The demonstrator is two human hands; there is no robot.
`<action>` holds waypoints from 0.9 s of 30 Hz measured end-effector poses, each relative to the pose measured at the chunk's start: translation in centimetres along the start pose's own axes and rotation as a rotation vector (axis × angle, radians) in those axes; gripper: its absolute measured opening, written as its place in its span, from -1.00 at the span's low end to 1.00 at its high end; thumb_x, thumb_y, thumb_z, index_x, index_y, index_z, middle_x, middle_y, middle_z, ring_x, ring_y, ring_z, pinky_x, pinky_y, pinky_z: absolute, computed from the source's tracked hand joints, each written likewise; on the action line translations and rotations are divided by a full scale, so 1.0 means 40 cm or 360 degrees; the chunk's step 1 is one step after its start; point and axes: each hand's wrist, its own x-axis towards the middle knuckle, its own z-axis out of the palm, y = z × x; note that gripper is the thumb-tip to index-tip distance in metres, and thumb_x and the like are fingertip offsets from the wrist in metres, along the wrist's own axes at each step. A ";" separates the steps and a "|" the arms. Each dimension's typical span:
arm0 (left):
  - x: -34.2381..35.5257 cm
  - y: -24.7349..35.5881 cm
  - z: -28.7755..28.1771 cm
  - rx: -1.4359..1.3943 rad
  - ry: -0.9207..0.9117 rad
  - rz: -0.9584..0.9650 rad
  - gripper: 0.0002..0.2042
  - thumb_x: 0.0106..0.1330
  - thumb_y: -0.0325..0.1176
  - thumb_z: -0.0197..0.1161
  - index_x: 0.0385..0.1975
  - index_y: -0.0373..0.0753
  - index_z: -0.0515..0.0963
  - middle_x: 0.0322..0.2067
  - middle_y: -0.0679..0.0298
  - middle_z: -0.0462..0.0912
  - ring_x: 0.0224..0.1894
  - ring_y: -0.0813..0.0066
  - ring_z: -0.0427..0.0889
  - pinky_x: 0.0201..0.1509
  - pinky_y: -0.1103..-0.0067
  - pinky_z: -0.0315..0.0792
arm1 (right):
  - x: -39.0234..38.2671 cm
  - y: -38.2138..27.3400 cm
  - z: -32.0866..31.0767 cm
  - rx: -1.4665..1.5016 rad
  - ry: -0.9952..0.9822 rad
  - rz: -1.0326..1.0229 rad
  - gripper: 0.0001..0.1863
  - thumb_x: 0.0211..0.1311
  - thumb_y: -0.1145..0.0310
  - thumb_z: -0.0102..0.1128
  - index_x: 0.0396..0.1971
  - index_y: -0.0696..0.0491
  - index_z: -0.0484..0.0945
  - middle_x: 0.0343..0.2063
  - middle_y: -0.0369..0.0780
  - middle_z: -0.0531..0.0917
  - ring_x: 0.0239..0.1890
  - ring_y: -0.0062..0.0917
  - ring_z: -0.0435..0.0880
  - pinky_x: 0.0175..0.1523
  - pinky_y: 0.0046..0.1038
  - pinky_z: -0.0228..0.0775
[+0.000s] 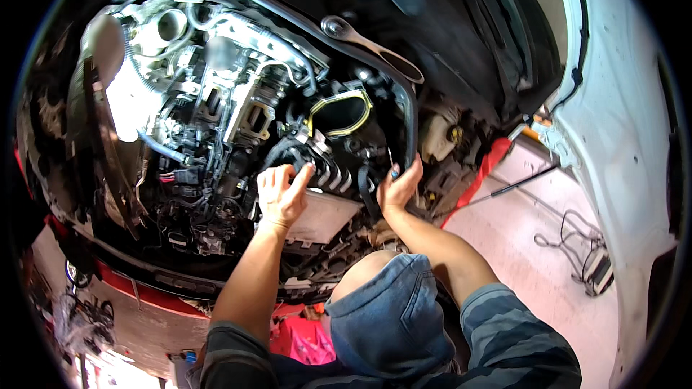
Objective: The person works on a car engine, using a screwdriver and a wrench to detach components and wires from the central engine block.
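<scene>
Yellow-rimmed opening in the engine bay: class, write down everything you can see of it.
The yellow-rimmed opening is a wide, rounded mouth in a black housing that looks like plastic. A thin yellow edge runs round most of it. The mouth is uncovered and faces up toward the camera; its inside is too dark to make out. It lies beyond and between the left hand and the right hand, and neither touches it. Whether the parts crowded close by touch it cannot be told.
</scene>
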 end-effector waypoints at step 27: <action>-0.012 0.002 -0.002 -0.0056 0.0087 -0.0201 -0.67 0.01 -0.38 0.33 -0.17 -0.14 0.53 -0.27 0.25 0.52 -0.26 0.28 0.52 -0.13 0.40 0.39 | 0.510 -0.559 0.087 0.0022 -0.1408 -0.2115 -0.87 0.05 0.39 0.12 -0.52 0.15 0.54 -0.59 -0.15 0.55 -0.56 -0.32 0.60 -0.46 -0.36 0.49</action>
